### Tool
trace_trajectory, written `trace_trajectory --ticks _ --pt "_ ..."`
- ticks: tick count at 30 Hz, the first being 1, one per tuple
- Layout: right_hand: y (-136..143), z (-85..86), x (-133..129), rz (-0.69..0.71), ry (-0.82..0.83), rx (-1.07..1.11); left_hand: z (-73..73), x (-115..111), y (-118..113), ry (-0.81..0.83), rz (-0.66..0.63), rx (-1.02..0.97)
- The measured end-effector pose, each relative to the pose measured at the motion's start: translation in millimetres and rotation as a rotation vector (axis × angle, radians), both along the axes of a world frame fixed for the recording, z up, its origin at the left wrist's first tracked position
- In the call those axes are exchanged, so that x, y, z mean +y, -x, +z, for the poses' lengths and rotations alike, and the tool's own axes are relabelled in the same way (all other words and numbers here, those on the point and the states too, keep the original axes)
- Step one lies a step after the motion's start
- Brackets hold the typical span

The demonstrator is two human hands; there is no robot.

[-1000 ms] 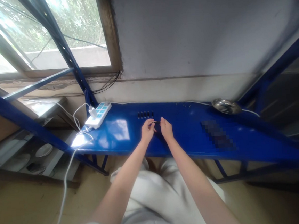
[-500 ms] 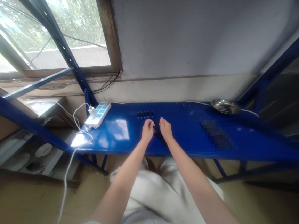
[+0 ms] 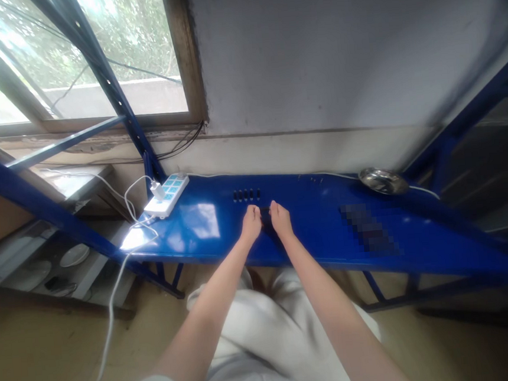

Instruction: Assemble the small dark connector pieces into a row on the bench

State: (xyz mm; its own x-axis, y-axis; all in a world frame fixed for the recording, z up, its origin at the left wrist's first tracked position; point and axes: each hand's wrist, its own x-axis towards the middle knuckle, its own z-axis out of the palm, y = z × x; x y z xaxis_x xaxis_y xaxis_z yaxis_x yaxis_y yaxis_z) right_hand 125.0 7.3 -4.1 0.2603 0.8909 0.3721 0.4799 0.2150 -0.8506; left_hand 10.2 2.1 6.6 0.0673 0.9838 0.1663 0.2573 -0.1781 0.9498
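Observation:
Between my two hands is a small dark object [image 3: 265,209], too small and too covered by fingers to name. My left hand [image 3: 251,221] is closed on its left end. With fingers pinched, my right hand [image 3: 280,216] grips the right end. Both hands are over the blue table [image 3: 311,233], close to its front edge. Just beyond them several small black pieces with light ends [image 3: 246,195] stand in a row, the rightmost set slightly apart.
A white power strip [image 3: 168,196] with a plug and cables lies at the table's left end. To the right are a shiny metal dish [image 3: 383,180] and a blurred dark object [image 3: 368,228]. Tiny bits [image 3: 315,179] lie near the back edge. Blue posts [image 3: 111,87] flank the table.
My right hand has shifted very slightly left, and the fingers of both hands have closed in more around the dark object. The row of black pieces is unchanged.

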Motion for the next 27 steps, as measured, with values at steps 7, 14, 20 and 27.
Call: trace_trajectory --ticks 7,14,20,27 --pt "-0.2 -1.3 1.0 0.033 0.014 0.019 -2.5 1.6 0.8 0.006 0.031 -0.012" --pt "0.4 -1.1 1.4 0.053 0.027 0.016 -8.0 5.4 1.2 0.034 0.049 -0.075" --pt "0.8 1.6 -1.0 0.071 0.031 0.027 -7.1 5.8 0.7 0.082 0.053 -0.138" --pt "-2.0 4.4 -2.2 -0.048 0.038 0.134 -2.1 5.0 1.0 0.042 -0.019 -0.241"
